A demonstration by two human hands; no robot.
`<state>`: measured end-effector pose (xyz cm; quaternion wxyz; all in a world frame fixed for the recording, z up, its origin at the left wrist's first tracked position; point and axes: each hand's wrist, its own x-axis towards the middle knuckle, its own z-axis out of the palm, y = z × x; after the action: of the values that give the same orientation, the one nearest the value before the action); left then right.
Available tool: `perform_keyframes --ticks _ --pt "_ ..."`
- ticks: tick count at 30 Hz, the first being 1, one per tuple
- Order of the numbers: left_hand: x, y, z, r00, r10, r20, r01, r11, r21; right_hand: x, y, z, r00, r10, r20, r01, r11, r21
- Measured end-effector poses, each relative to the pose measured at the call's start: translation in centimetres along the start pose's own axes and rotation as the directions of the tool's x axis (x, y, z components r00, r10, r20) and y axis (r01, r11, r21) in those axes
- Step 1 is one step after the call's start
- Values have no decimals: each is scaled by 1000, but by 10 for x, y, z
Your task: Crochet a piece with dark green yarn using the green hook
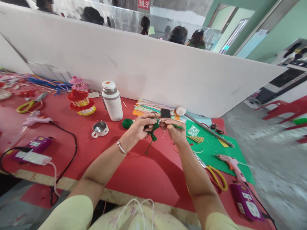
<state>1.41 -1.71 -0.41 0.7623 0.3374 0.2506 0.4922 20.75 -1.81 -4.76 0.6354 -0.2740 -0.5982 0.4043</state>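
My left hand [141, 126] and my right hand [174, 129] meet above the red table [134, 169], both pinching a green yarn-wrapped stick [153, 131] between the fingertips. A loose green strand hangs from it toward the table. A thin green stick end juts out to the right of my right hand. A ball of green yarn [127, 123] lies just left of my left hand. A silver bangle [121, 147] sits on my left wrist.
White flask [112, 101], metal cup [100, 129], red tasselled lantern [80, 101], pink glue guns [35, 120] [232, 166], yellow scissors [217, 175] [30, 103], purple power strips [33, 147] [246, 201], green sheet [216, 150], paper stack [151, 108]. White partition behind; other people beyond it.
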Motion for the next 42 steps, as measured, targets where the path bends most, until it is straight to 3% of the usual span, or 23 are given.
perform_keyframes --ticks 8,14,20,25,28,31,34,38,42 --pt "1 1 -3 1000 0 21 -1 998 69 2 -14 -8 984 -114 136 123 991 -60" --pt "0 7 -6 998 -38 49 30 990 141 6 -24 -15 953 -137 269 182 972 -150" --pt "0 11 -7 994 -82 78 65 978 201 6 -40 -18 939 -98 329 156 976 -155" --pt "-2 11 -6 985 -109 132 74 966 247 0 -34 -20 961 29 276 -9 997 -74" --pt "-2 6 -5 985 -92 143 59 974 221 -3 -18 -9 981 93 171 -104 993 56" --pt "0 -1 -3 996 26 81 -40 983 180 -5 -10 6 999 39 32 -40 998 38" --pt "0 -6 -2 992 123 16 -124 973 196 -5 -18 14 996 -59 68 68 988 -136" --pt "0 -8 -1 993 119 4 -118 975 190 -6 -34 14 972 -213 103 233 934 -271" --pt "0 -7 0 995 96 16 -97 980 171 -8 -38 16 971 -232 55 237 915 -327"
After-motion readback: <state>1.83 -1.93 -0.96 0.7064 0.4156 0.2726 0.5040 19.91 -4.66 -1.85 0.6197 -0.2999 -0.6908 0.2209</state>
